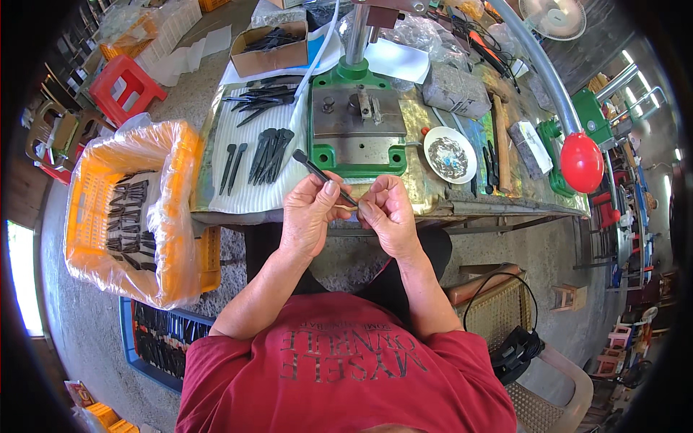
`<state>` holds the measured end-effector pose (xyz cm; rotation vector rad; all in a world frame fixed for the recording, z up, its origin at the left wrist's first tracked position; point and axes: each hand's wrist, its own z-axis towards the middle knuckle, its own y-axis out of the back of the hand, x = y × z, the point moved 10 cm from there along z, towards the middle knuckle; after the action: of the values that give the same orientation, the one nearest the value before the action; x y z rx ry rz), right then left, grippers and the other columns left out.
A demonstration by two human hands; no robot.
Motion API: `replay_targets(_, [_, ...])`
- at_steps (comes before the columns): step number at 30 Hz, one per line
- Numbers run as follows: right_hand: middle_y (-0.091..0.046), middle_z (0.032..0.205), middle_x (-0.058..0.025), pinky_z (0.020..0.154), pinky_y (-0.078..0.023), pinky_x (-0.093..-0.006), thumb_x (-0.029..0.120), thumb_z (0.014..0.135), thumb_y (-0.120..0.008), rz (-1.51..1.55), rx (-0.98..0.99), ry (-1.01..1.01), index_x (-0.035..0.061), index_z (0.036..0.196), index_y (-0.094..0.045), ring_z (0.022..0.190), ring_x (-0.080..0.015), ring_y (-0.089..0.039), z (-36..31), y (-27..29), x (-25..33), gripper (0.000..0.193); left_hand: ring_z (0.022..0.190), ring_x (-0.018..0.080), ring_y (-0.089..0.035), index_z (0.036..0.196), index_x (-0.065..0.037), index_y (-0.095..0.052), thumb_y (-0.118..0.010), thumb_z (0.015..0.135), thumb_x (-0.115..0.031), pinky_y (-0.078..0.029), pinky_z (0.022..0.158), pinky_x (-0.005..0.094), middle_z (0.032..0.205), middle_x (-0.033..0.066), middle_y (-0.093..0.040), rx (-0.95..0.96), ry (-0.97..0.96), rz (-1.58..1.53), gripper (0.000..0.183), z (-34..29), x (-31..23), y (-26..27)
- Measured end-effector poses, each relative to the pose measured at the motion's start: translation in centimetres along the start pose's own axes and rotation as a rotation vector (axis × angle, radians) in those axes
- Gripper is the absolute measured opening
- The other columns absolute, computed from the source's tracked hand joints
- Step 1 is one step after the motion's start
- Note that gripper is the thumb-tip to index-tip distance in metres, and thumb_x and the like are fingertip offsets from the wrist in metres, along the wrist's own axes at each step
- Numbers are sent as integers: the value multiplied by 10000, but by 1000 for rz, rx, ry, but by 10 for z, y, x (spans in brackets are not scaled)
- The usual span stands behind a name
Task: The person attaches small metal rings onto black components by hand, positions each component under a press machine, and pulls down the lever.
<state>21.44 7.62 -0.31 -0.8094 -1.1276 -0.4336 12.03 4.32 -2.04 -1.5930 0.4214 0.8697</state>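
In front of the press's green base, a slim black rod-shaped piece with a wider head [312,167] slants between my hands. My left hand [309,213] is closed around its shaft, with the head sticking out up and to the left. The fingers of my right hand [390,216] are pinched at the lower end of the piece; whether a small part sits in that pinch is too small to tell. More black pieces [271,155] lie in a bunch on a white foam sheet [249,186] to the left, with two set apart beside them.
The green press [359,162] stands ahead. A white bowl of small metal bits [469,174] and a wooden-handled hammer [501,148] lie right, under a red-knobbed lever [581,163]. A cardboard box [253,63] sits behind. A plastic-lined orange crate [189,155] stands left.
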Motion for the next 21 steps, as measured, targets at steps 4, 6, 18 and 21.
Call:
replay_targets(4, [-409,645,15,481,-323,-172,25,795,-496,38,-38,17,78,943,-347,549,-54,-395,-1,0,-1,217,634,128,-551,879,-43,-509,-536,795,-165,-449,516,216,796,61,-567,14,-97,129,151,-1,-2,1])
replay_targets(6, [-409,640,13,480,-328,-175,22,794,-496,56,-52,25,82,949,-343,546,-55,-396,-1,0,-2,226,638,127,-554,883,-39,-506,-538,794,-173,-439,500,205,788,63,-569,11,-146,139,163,-2,-6,0])
replay_targets(18, [-471,649,-22,490,-370,-186,36,781,-530,-7,-181,82,76,1031,-331,559,-67,-443,-1,13,-2,322,637,147,-571,892,-51,-490,-518,807,-172,-450,472,210,808,69,-560,-20,-93,94,151,0,-7,-3])
replay_targets(21, [-470,652,-20,490,-369,-185,35,779,-533,20,-168,91,68,1018,-342,561,-67,-443,0,12,0,308,626,153,-575,896,-61,-488,-516,809,-172,-433,448,203,805,65,-559,-25,-67,50,144,2,-6,-2])
